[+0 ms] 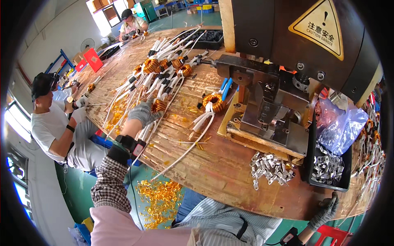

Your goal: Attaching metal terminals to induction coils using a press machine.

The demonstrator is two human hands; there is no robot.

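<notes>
My left hand (141,114), in a grey glove, reaches to the near end of a pile of ring coils. Its thumb and fingers close around a copper-wound ring coil (159,105) with white leads. More copper coils (150,66) lie heaped beyond it, their white sleeved leads pointing toward me and away. To the right of that hand, a single coil (214,103) with white and blue leads rests beside the press (271,110). At the table's front right edge, my right hand (325,211), also gloved, has its fingers apart and nothing visible in them.
Loose metal terminals (271,168) lie before the press. A black tray (310,164) holds more terminals and a clear plastic bag (342,123). Yellow scraps (159,201) cover the floor below the table edge. People (57,123) sit at the left and far end. A red stool (334,234) stands lower right.
</notes>
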